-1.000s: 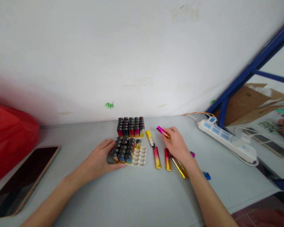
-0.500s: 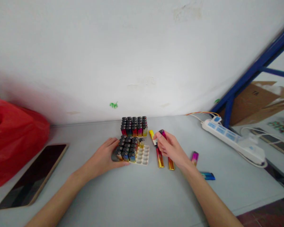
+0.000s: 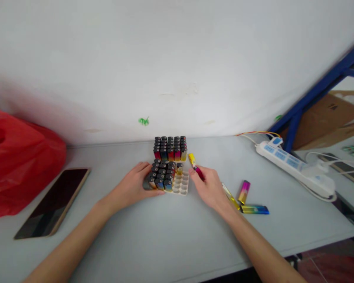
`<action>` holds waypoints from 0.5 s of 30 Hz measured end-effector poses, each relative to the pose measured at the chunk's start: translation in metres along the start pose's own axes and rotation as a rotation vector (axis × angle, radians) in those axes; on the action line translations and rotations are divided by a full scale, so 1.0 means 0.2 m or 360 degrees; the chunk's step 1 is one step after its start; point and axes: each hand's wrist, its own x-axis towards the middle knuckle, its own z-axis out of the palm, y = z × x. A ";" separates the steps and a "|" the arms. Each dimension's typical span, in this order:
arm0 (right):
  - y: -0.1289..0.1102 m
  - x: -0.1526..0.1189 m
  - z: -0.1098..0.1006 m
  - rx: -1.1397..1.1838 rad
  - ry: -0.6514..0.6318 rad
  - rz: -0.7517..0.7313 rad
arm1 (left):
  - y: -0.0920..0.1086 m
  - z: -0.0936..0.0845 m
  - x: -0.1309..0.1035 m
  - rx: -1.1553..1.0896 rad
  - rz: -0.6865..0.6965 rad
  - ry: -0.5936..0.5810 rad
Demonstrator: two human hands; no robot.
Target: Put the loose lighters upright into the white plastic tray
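Black-topped lighters (image 3: 162, 175) fill the left and middle of a white tray (image 3: 180, 188), whose right side shows bare round slots. My left hand (image 3: 135, 183) is wrapped round the tray's left side and the lighters there. Just right of the tray, my right hand (image 3: 208, 184) is closed on a dark pink lighter (image 3: 198, 172); its fingers hide much of it. A yellow lighter (image 3: 192, 158) lies beyond those fingers. Behind the tray stands a full block of lighters (image 3: 170, 149). Right of my right hand lie a pink-and-yellow lighter (image 3: 244, 191) and a blue-and-yellow one (image 3: 255, 209).
A phone (image 3: 53, 202) and a red bag (image 3: 23, 161) are at the left. A white power strip (image 3: 295, 169) with cables runs along the right, near a blue metal frame (image 3: 295, 127) and a cardboard box (image 3: 327, 118). The wall rises behind the table.
The view has shifted, with the table higher in it. My right hand has moved slightly down around the dark pink lighter, and more of the lighters at the right shows. My left hand keeps its hold.
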 end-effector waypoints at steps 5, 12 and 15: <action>-0.01 -0.01 0.00 -0.0028 -0.0008 -0.0005 | 0.00 0.00 -0.01 -0.0026 0.0037 -0.0042; -0.03 -0.01 -0.01 -0.0087 0.0009 -0.0034 | -0.01 0.01 -0.01 -0.0043 0.0064 -0.0034; -0.02 -0.01 -0.01 -0.0123 0.0005 -0.0002 | -0.02 0.01 -0.01 -0.0026 0.0064 -0.0043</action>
